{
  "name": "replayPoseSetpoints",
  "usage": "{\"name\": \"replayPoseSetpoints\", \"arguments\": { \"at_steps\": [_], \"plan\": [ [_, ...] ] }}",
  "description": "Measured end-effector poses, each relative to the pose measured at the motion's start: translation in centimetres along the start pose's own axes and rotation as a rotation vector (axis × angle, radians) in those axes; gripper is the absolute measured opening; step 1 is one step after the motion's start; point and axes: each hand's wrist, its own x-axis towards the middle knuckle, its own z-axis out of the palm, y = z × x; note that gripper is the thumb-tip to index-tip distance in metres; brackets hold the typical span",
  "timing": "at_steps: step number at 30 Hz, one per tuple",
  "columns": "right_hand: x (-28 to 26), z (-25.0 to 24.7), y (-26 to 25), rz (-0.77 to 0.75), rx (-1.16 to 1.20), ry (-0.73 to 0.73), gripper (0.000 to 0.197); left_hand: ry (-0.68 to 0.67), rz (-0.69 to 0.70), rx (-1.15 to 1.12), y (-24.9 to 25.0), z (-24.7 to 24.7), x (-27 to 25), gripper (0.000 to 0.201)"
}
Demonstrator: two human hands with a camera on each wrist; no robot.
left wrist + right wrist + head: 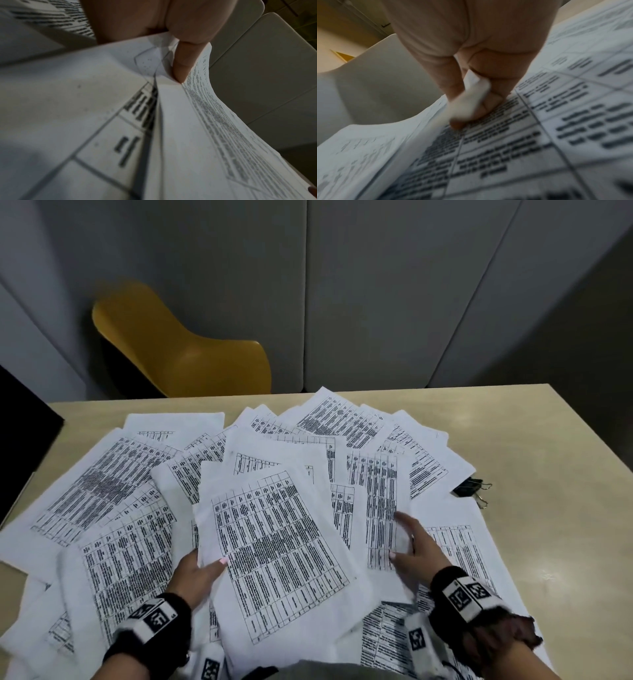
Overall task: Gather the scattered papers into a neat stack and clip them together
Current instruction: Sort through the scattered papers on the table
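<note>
A pale tabletop (534, 440) fills the lower half of the head view, with a yellow chair (185, 350) pushed in behind its far edge and grey wall panels beyond. Nearly all of the tabletop is covered by papers (113, 484), printed with dense tables, lying fanned and overlapping at many angles; nothing is squared into a stack yet, so the gathering looks to be at an early stage.

Near the front centre a small sheaf (274, 542) is lifted off the spread. The left hand (197, 575) holds it by its near left edge, thumb on top and fingers underneath (the left wrist view shows the thumb (185, 63) pressing curved sheets together), probably so that more pages can be added to it. The right hand (416, 546) reaches to a sheet (380, 508) just right of the sheaf, and its grip is closed on that sheet's edge, a fold of paper pinched between finger and thumb in the right wrist view, likely to draw it over.

Smallest, two black binder clips (471, 489) lie at the right, just beside the outermost pages, untouched and within the right hand's reach for the last step.
</note>
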Motion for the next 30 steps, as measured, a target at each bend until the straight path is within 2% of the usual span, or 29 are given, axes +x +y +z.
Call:
{"name": "replayPoseSetpoints", "arguments": {
  "at_steps": [2, 4, 6, 7, 9, 12, 14, 15, 17, 19, 21, 23, 26, 30],
  "plan": [
    [-0.5, 0.7, 0.4, -0.001, 0.081, 0.001, 0.08, -0.024, -0.015, -0.008, 0.1, 0.0, -0.1, 0.045],
    [-0.3, 1.9, 0.0, 0.016, 0.346, 0.141, 0.087, -0.047, -0.014, 0.008, 0.2, 0.4, -0.3, 0.042],
    [0.1, 2.9, -0.5, 0.051, 0.545, 0.263, 0.081, -0.067, -0.011, 0.032, 0.4, 0.7, -0.4, 0.04],
    [0.0, 3.4, -0.9, 0.073, 0.562, 0.279, 0.072, -0.076, -0.015, 0.048, 0.3, 1.0, -0.3, 0.039],
    [-0.1, 4.3, -1.4, 0.132, 0.442, 0.178, 0.046, -0.079, -0.036, 0.074, 0.2, 1.3, 0.1, 0.042],
    [0.0, 5.4, -1.2, 0.155, 0.283, -0.006, 0.049, -0.099, -0.047, 0.136, 0.0, 1.9, 0.3, 0.056],
    [0.1, 5.7, -1.2, 0.124, 0.186, -0.011, 0.042, -0.133, -0.037, 0.162, 0.0, 2.2, 0.3, 0.061],
    [0.1, 5.8, -1.1, 0.104, 0.162, 0.008, 0.037, -0.145, -0.013, 0.165, 0.1, 2.3, 0.3, 0.056],
    [0.1, 5.8, -1.0, 0.074, 0.146, 0.049, 0.027, -0.107, 0.089, 0.159, 0.6, 2.1, 0.2, 0.034],
    [0.1, 5.6, -0.7, 0.073, 0.178, 0.088, 0.019, 0.072, 0.211, 0.142, 1.2, 1.5, 0.4, 0.025],
    [0.4, 5.2, -0.2, 0.09, 0.242, 0.098, 0.019, 0.301, 0.256, 0.196, 1.3, 0.3, 1.4, 0.04],
    [0.7, 4.9, 0.0, 0.124, 0.288, 0.102, 0.025, 0.437, 0.194, 0.441, 1.0, -1.2, 2.8, 0.061],
    [1.3, 4.7, 0.3, 0.184, 0.353, 0.09, 0.026, 0.321, 0.029, 0.703, 0.4, -1.9, 3.7, 0.083],
    [1.8, 5.0, 0.5, 0.196, 0.38, 0.08, 0.02, 0.175, 0.104, 0.792, -0.2, 0.1, 3.3, 0.087]
  ]
}}
